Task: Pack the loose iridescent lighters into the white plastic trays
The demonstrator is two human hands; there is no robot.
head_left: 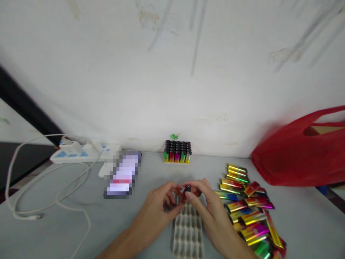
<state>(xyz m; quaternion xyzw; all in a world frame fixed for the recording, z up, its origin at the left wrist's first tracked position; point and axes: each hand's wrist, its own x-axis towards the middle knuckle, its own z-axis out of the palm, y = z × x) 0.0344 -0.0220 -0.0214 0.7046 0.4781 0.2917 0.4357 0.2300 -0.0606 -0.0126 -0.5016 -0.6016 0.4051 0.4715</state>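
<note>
Over the far end of a pale moulded tray [188, 230] with rows of hollows, a dark red lighter [184, 196] with a black top is held tilted. My right hand [208, 203] pinches it between thumb and fingers. My left hand [164, 203] curls in from the other side, its thumb and fingertips closed around the lower end; exact contact there is partly hidden. Right of the tray lies a loose pile of shiny coloured lighters [253, 217]. Upright in a block by the wall stand several black-topped lighters [177, 153].
A phone with a blurred screen [124, 174] lies to the left, near a white power strip [83, 153] and a looped white cable [56, 190]. A red bag [299, 154] sits at the right against the white wall [172, 79].
</note>
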